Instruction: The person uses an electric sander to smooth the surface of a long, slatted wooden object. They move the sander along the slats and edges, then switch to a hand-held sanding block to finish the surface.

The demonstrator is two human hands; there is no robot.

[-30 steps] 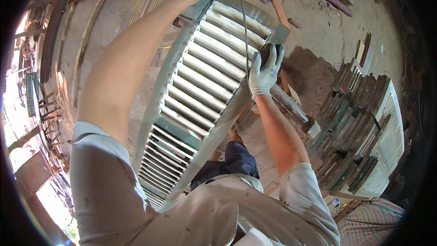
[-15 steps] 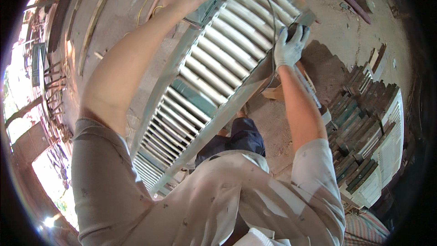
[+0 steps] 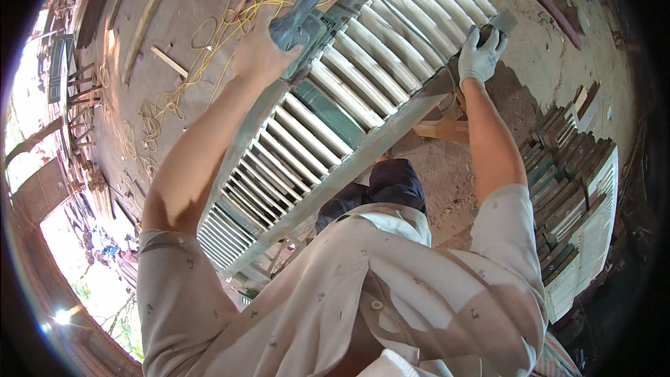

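A long louvered shutter [image 3: 380,136] with pale slats and a grey-green frame lies slantwise before me. My bare left hand [image 3: 262,56] is closed on a dark grey-blue power sander [image 3: 303,17], which rests on the shutter's far-left rail. From the sander a dark cable [image 3: 412,24] crosses the slats toward my other hand. My right hand [image 3: 480,56], in a white glove, has its fingers bent over the frame near the far-right corner. Something dark shows between its thumb and fingers; what it is I cannot make out.
Tangled yellow cord [image 3: 241,21] and a short wooden strip [image 3: 169,61] lie on the floor at the left. A stack of slatted wooden pieces [image 3: 569,174] stands at the right. Under the shutter is a wooden support [image 3: 443,130].
My left hand has slid the sander along the rail toward the near left. The view has shifted, and my right hand stays by the same corner of the shutter.
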